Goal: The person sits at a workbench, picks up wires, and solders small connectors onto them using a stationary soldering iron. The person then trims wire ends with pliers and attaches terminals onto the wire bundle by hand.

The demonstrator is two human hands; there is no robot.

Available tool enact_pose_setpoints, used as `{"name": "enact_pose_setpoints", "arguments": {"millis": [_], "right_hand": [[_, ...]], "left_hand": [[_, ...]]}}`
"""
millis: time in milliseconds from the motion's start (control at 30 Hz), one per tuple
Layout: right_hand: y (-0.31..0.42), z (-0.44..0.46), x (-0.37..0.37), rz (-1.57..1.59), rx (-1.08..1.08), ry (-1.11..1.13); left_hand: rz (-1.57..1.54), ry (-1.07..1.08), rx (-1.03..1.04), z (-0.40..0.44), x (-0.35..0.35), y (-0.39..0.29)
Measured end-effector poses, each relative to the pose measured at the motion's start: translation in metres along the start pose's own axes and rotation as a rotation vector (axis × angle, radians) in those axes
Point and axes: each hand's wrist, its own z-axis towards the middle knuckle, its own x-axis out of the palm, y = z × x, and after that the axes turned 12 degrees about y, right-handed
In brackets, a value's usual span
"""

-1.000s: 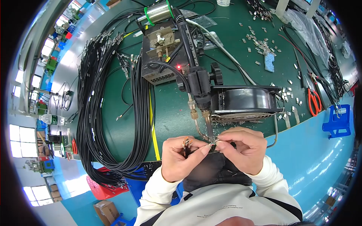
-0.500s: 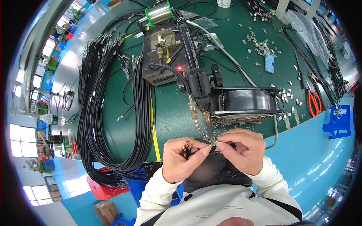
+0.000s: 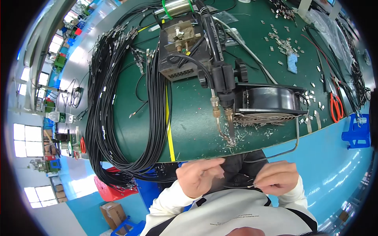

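Note:
Over my lap, in front of the table edge, my right hand (image 3: 277,178) pinches the end of a thin black cable (image 3: 235,187). My left hand (image 3: 201,177) is to the left at the same height, its fingers smeared by motion; what it holds, if anything, cannot be made out. Above and between the hands, the soldering iron (image 3: 223,78) is clamped pointing down, with a thin metal feed tube (image 3: 219,125) beside its tip. Neither hand touches it. Small metal scraps (image 3: 231,144) lie around the tip.
A large bundle of black cables (image 3: 103,118) hangs over the table edge at left. Behind the iron stands a metal feeder box (image 3: 182,70) with a solder spool (image 3: 177,8). To the right are a black fan (image 3: 269,98), small metal connectors (image 3: 281,45), a blue piece (image 3: 292,63) and red-handled pliers (image 3: 336,108).
Both hands have left the soldering tip and come down towards my body, moving apart. The orange-ended cable tips in my left hand no longer show. The view has shifted slightly.

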Motion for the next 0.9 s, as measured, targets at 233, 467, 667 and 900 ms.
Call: {"name": "enact_pose_setpoints", "arguments": {"millis": [233,467,667,900], "right_hand": [[-0.01,-0.027,-0.022,-0.304,0.091,0.273],[0.022,0.007,0.037,-0.239,-0.203,0.1],[0.024,0.003,0.04,0.002,-0.06,0.06],[0.033,-0.007,0.009,0.582,0.076,-0.096]], "left_hand": [[-0.619,-0.01,-0.137,-0.005,0.0,0.005],[-0.653,0.1,-0.296,-0.012,0.032,0.013],[-0.184,0.077,0.022,-0.013,0.034,0.011],[0.059,0.43,-0.012,0.006,0.014,-0.027]]}}
